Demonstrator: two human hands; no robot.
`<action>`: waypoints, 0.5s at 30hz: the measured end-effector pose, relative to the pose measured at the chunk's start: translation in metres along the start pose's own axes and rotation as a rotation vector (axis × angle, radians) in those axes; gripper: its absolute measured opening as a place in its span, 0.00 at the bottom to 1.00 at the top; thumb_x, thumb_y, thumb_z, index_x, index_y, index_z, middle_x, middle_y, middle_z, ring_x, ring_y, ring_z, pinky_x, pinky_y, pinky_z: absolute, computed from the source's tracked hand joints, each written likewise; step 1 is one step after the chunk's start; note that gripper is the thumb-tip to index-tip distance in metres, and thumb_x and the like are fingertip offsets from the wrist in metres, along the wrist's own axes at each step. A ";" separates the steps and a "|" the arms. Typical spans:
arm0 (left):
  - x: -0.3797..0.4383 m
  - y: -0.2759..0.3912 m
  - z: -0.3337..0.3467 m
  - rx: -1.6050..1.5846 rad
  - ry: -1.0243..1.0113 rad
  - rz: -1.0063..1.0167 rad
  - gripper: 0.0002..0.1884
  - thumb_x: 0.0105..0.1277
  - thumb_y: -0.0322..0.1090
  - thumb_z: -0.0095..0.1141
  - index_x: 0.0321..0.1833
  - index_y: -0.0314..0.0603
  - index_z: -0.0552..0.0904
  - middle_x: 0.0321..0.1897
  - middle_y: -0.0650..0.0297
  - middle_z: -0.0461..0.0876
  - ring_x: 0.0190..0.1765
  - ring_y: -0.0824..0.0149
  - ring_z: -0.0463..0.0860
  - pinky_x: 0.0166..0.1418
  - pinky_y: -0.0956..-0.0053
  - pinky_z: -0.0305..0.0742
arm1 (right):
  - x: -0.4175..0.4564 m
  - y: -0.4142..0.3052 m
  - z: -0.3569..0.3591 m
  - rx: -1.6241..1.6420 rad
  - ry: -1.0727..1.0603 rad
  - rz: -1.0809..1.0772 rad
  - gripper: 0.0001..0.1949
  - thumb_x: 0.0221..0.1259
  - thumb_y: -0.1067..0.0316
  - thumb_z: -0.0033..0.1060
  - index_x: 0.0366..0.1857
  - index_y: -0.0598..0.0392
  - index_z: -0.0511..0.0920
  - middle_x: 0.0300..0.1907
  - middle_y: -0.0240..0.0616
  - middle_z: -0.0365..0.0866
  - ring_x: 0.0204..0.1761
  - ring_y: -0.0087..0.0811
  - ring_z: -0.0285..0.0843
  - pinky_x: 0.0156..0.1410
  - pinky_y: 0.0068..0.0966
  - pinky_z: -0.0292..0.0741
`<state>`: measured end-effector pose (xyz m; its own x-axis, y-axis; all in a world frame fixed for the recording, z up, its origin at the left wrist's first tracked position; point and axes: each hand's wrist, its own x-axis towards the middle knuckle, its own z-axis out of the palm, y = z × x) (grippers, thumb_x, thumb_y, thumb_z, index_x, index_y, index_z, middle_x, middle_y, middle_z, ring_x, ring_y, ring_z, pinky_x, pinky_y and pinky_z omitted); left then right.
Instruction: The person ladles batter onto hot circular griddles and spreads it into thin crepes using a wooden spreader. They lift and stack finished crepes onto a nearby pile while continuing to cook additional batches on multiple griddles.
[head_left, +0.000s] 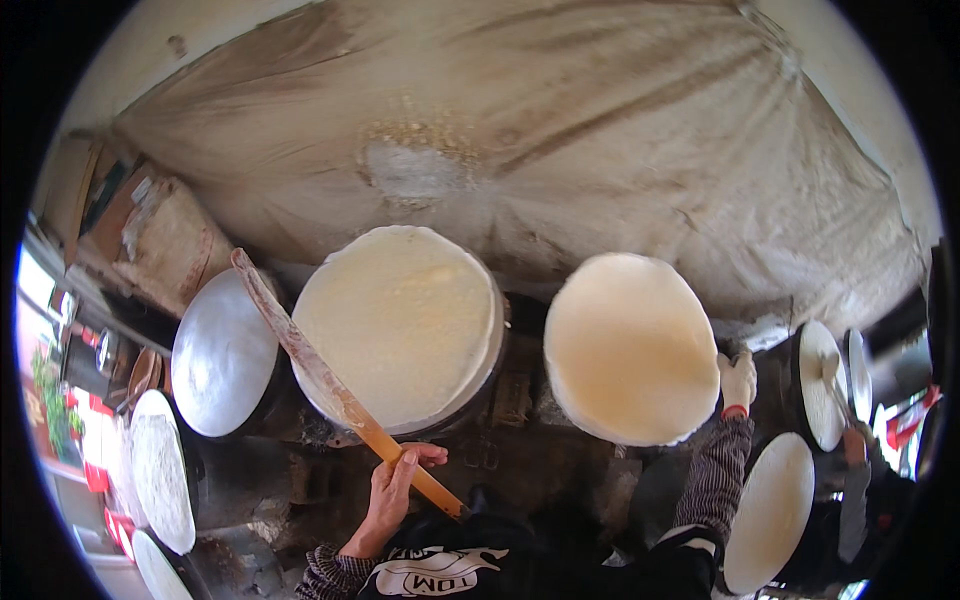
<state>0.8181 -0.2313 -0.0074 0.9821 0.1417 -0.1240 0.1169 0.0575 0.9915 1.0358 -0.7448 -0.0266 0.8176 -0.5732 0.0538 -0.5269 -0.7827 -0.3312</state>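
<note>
My left hand (394, 480) is bare and holds a long wooden paddle (330, 382) near its orange-brown end. The paddle's pale, batter-smeared blade slants up and left across the front left part of a large round griddle. On that griddle lies a thin, cream-coloured flatbread (397, 330), its edge uneven. To the right is a second round flatbread (630, 345), with a yellowish middle and a pale, ragged rim. My right hand (737, 384), in a whitish glove, is at this flatbread's right edge. The fingertips are partly hidden, so whether they grip it cannot be told.
A bare grey griddle (223, 352) stands at the left, with a pale-coated griddle (161, 469) nearer. On the right are a white-topped griddle (772, 514) and another person's hand (855, 446) with a ladle-like tool. A stained sheet (562, 135) hangs behind; a carton (169, 240) sits back left.
</note>
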 end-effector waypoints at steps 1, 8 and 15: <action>-0.003 -0.004 -0.005 -0.027 0.018 0.007 0.21 0.81 0.41 0.37 0.49 0.31 0.81 0.47 0.56 0.84 0.51 0.64 0.83 0.59 0.71 0.75 | 0.000 -0.012 -0.002 -0.009 0.081 -0.055 0.31 0.61 0.55 0.60 0.69 0.52 0.68 0.57 0.53 0.81 0.60 0.47 0.78 0.64 0.38 0.73; -0.022 -0.006 -0.037 -0.043 0.201 -0.023 0.21 0.81 0.43 0.38 0.50 0.31 0.81 0.46 0.56 0.84 0.50 0.66 0.82 0.58 0.72 0.74 | -0.063 -0.265 0.058 0.519 -0.149 -0.838 0.29 0.63 0.54 0.62 0.64 0.61 0.72 0.56 0.59 0.79 0.60 0.54 0.77 0.65 0.40 0.72; -0.063 -0.017 -0.072 -0.112 0.529 -0.034 0.20 0.80 0.42 0.39 0.48 0.32 0.81 0.43 0.58 0.85 0.47 0.68 0.82 0.56 0.72 0.75 | -0.121 -0.429 0.168 0.025 -0.326 -0.922 0.31 0.60 0.50 0.61 0.68 0.46 0.69 0.56 0.47 0.82 0.58 0.48 0.79 0.62 0.42 0.75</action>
<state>0.7431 -0.1696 -0.0188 0.7665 0.6141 -0.1881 0.1031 0.1714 0.9798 1.2019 -0.2984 -0.0494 0.9326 0.3588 0.0399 0.3529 -0.8829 -0.3097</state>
